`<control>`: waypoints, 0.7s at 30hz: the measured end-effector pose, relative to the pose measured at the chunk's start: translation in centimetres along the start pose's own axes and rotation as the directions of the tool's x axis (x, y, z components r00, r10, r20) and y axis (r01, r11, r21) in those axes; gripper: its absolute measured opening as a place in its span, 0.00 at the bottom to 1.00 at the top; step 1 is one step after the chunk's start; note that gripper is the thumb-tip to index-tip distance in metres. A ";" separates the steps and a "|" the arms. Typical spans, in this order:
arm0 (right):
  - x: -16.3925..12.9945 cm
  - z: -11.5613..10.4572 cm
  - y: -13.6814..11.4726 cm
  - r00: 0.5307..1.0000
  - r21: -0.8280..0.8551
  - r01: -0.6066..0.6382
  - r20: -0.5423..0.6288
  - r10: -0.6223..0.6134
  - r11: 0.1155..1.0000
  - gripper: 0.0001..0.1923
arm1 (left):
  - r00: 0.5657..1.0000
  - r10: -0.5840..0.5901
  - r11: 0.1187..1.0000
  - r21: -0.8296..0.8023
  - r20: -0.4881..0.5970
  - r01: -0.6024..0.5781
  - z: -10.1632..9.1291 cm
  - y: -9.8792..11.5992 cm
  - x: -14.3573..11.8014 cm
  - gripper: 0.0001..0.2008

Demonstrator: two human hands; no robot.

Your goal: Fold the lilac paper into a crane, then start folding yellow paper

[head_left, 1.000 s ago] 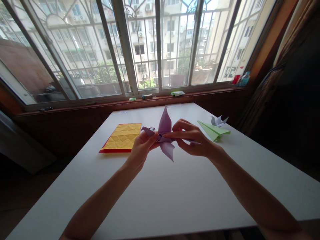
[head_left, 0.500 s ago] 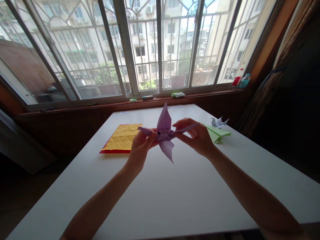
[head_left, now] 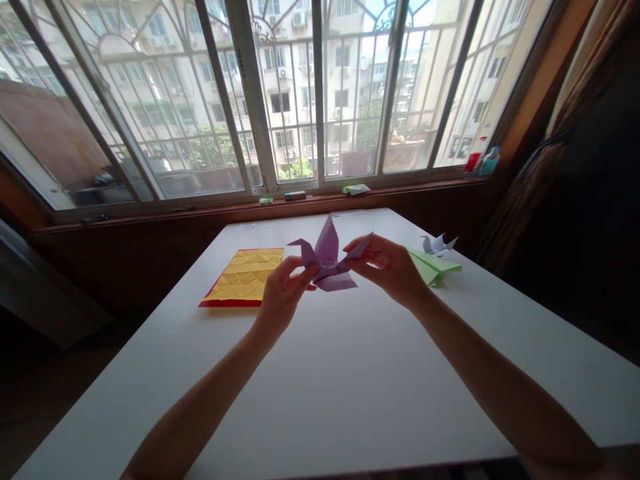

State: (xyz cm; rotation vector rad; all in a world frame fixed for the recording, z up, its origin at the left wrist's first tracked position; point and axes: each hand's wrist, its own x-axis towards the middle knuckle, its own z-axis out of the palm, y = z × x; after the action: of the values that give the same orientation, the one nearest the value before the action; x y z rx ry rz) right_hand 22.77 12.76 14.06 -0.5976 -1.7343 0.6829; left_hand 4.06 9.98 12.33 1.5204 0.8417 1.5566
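Note:
Between my two hands, above the table, is a purple origami crane [head_left: 329, 250]. Its head and neck point up on the left, its tail slants up on the right, and one wing rises at the back while the other spreads toward me. My left hand [head_left: 286, 288] is closed, pinching the crane by the base of the neck. On the other side my right hand [head_left: 393, 267] is closed too, with thumb and fingers on the tail. Parts of the fingertips are hidden behind the paper.
A creased yellow paper sheet with a red edge [head_left: 240, 277] lies left on the white table [head_left: 350, 387]. At right are a green folded paper plane [head_left: 434, 265] and a white paper crane [head_left: 440, 244]. Small items, including a green-white packet [head_left: 356, 189], sit on the windowsill.
The crane's neck and tail now stand more upright, and its near wing has swung from hanging down to lying flatter. Both hands have stayed on it, shifting only slightly.

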 end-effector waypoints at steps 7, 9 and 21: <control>-0.1 -0.2 -0.3 1.000 -0.075 -0.004 0.014 0.005 0.997 0.07 | 0.999 0.041 0.999 0.033 0.018 -0.042 -0.2 -0.3 0.2 0.09; -0.1 -0.3 -0.4 1.000 -0.147 0.005 0.012 -0.003 0.989 0.07 | 0.998 0.060 0.997 0.045 -0.019 -0.059 -0.4 -0.2 0.3 0.10; 2.8 -12.7 3.9 0.935 -0.357 -0.197 -0.347 0.066 0.913 0.10 | 0.995 0.007 0.999 0.043 -0.097 -0.003 -1.3 0.9 1.1 0.15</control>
State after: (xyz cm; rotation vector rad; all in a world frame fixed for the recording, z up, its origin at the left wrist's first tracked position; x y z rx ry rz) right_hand 34.55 19.27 15.87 -1.0529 -1.5257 0.3026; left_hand 2.73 10.56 13.58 1.4880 0.9319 1.6367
